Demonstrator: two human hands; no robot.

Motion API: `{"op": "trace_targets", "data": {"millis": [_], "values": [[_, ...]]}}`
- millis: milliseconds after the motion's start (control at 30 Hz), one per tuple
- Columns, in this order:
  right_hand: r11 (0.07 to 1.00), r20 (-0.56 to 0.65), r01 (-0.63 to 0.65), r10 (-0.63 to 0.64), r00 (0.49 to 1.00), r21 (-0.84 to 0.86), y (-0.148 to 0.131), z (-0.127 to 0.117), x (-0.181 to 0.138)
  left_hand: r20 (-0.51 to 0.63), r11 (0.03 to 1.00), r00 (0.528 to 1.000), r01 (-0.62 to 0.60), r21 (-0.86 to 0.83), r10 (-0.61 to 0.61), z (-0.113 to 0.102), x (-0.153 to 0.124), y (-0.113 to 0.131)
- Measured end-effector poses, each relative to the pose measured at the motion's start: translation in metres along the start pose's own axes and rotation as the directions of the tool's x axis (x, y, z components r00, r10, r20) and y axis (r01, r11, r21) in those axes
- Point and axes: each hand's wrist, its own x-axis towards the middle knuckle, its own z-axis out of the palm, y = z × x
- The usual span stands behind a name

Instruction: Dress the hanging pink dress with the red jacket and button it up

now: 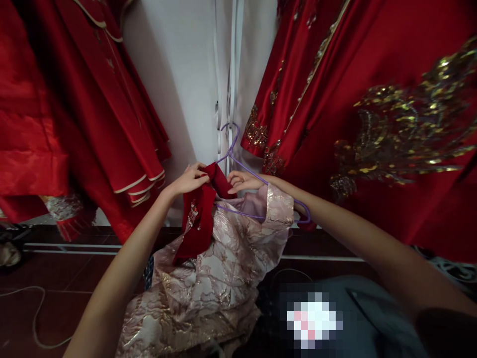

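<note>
Brocade dress [223, 258], crinkled sheen, smooth red collar [222, 183], 1 curved hanger [231, 153]

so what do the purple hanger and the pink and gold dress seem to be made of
Purple hanger: perhaps plastic-coated wire, with slim, rounded bars and a faint sheen. Pink-and-gold dress: probably brocade, fibre uncertain; metallic glints follow its raised, crinkled pattern.

Dk flr [55, 315] w/ wht cord [34, 322].
</note>
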Motion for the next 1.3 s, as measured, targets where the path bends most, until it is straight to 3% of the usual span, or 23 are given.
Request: {"op": "trace_targets", "data": {"millis": [167, 300, 467, 667, 733, 800, 933, 1000, 1067, 1133, 1200, 1300], "values": [[0.993, -0.202, 0.013, -0.038, 0.979, -0.121, 0.004, -0.015, -0.021, -0.013, 0.999, 1.0, -0.012, -0.032, 0.012, 0.003, -0.009, 0.004], [0.903, -0.464, -0.223, 0.03, 0.885, -0.366, 0.013, -0.049, -0.049, -0.045, 0.999, 0.999, 0.028, 0.02, -0.027, 0.01, -0.012, 0.001], [0.78, -0.56, -0.412, 0.097, 0.823, -0.471, 0.022, -0.086, -0.097, -0.139, 0.965, 0.99, 0.07, 0.254, -0.035, 0.025, -0.011, 0.003], [0.621, -0.586, -0.456, -0.007, 0.81, -0.637, 0.023, -0.109, -0.147, -0.18, 0.896, 0.978, 0.172, 0.409, -0.105, 0.031, -0.014, 0.002], [0.563, -0.575, -0.474, -0.002, 0.818, -0.677, 0.017, -0.104, -0.154, -0.183, 0.888, 0.976, 0.187, 0.42, -0.119, 0.031, -0.015, 0.003], [0.564, -0.539, -0.461, 0.034, 0.842, -0.685, 0.006, -0.091, -0.157, -0.196, 0.881, 0.972, 0.204, 0.428, -0.13, 0.032, -0.017, 0.007], [0.813, -0.371, -0.343, 0.171, 0.913, -0.47, -0.013, -0.049, -0.153, -0.234, 0.868, 0.962, 0.235, 0.437, -0.142, 0.038, -0.021, 0.026], [0.899, -0.354, -0.3, 0.181, 0.918, -0.319, -0.015, -0.028, -0.141, -0.264, 0.856, 0.951, 0.267, 0.444, -0.16, 0.042, -0.024, 0.037], [0.92, -0.444, -0.308, 0.176, 0.879, -0.244, -0.013, -0.009, -0.123, -0.288, 0.848, 0.942, 0.291, 0.444, -0.173, 0.047, -0.027, 0.048], [0.911, -0.619, -0.37, 0.185, 0.763, -0.183, -0.013, 0.007, -0.101, -0.312, 0.845, 0.932, 0.312, 0.434, -0.184, 0.052, -0.029, 0.057], [0.934, -0.71, -0.34, 0.166, 0.685, -0.11, -0.015, 0.026, -0.08, -0.342, 0.84, 0.918, 0.34, 0.424, -0.2, 0.058, -0.029, 0.064], [0.96, -0.753, -0.276, 0.151, 0.641, -0.042, -0.024, 0.059, -0.063, -0.387, 0.822, 0.896, 0.383, 0.421, -0.219, 0.061, -0.029, 0.069]]}}
